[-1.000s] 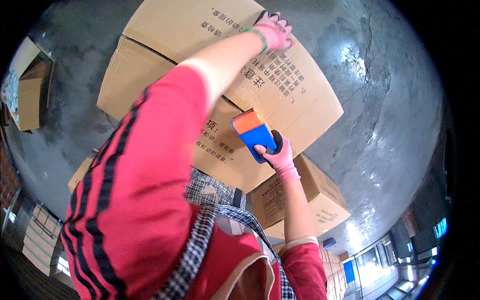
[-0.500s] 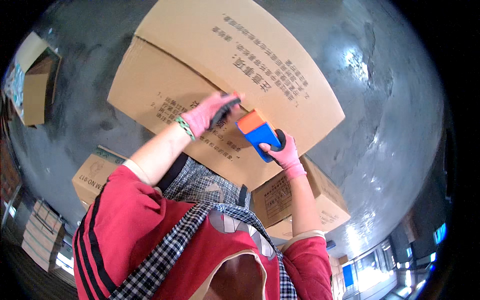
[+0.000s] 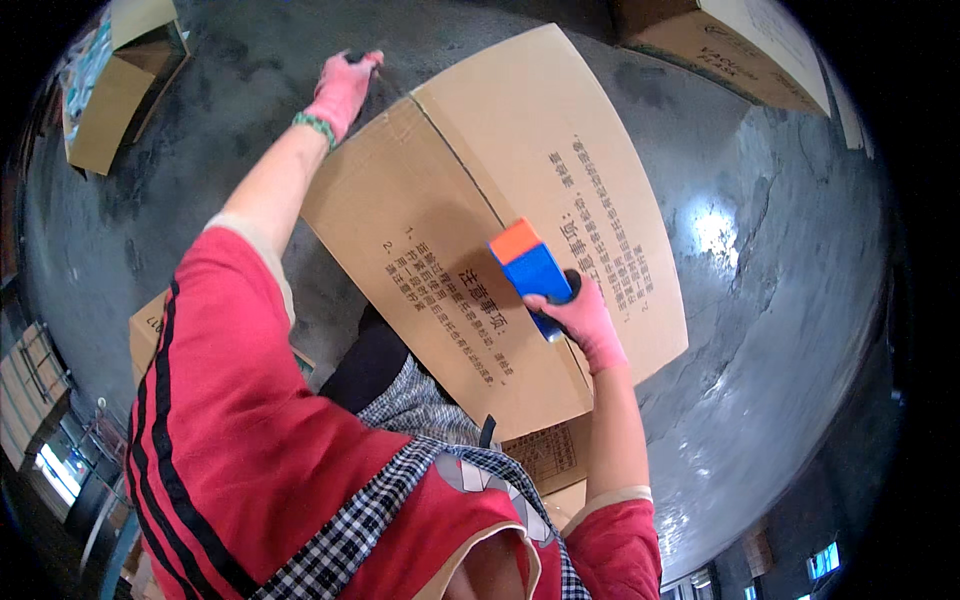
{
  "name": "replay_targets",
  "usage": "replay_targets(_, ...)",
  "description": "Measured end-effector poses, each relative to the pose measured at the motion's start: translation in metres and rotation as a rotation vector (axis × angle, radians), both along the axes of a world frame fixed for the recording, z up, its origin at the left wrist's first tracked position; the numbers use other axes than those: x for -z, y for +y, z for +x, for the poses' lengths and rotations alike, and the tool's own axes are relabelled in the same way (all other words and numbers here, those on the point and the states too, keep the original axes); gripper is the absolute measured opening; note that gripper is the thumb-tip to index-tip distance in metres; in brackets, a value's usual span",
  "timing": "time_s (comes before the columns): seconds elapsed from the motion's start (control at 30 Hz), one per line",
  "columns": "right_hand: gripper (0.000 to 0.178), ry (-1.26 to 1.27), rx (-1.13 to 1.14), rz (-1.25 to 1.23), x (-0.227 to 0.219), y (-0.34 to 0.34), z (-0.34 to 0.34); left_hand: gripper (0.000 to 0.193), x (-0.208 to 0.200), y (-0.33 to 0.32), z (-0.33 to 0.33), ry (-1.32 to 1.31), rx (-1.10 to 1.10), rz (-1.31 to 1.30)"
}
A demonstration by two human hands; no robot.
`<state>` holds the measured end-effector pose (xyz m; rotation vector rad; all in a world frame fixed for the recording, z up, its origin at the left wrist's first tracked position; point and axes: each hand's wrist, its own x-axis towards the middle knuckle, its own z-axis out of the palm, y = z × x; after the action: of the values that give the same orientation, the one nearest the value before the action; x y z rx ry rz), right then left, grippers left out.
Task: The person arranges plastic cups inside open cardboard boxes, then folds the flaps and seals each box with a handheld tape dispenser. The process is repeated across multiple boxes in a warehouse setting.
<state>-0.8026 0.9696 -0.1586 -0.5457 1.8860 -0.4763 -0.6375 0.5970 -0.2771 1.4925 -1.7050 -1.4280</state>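
A grey concrete floor (image 3: 780,330) carries several cartons. An open cardboard box (image 3: 105,95) sits at the far left, another box (image 3: 730,45) lies at the far right edge, and a smaller carton (image 3: 150,330) shows at the left, partly hidden by the red sleeve (image 3: 230,420). A further carton (image 3: 545,460) peeks out near the body, under the big box. The person's own raised left arm crosses the near left part of the view and covers some floor there.

The left hand (image 3: 345,85), in a pink glove, reaches to the far corner of the large cardboard box (image 3: 470,180); its grip is curled around something dark at the edge, though what it holds is too small to tell. The right hand (image 3: 585,320), also gloved in pink, has its grip closed tight around the handle of a blue tape dispenser (image 3: 530,270) with an orange end.

The dispenser rests against the top of the large box, near its middle seam and just beside the printed text. The box lies tilted, flaps closed, its seam running from the far left toward the near right.
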Motion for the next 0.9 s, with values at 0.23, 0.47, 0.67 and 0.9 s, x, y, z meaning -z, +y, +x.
replay_targets(0.23, 0.051, 0.067, -0.051, 0.062, 0.022, -0.039, 0.008, 0.065, 0.076, -0.003, -0.023, -0.452, 0.591, 0.452)
replay_targets(0.47, 0.049, 0.118, -0.059, 0.127, 0.019, -0.053, 0.010, 0.062, 0.049, 0.028, -0.045, -0.564, 0.432, 0.209)
replay_targets(0.67, 0.055, 0.056, -0.003, 0.234, 0.009, -0.077, 0.009, 0.074, 0.014, 0.059, -0.061, -0.831, 0.443, -0.150)
replay_targets(0.9, 0.060, 0.167, -0.034, 0.071, -0.030, 0.073, 0.000, 0.068, 0.034, 0.042, -0.052, -1.017, 0.442, -0.353)
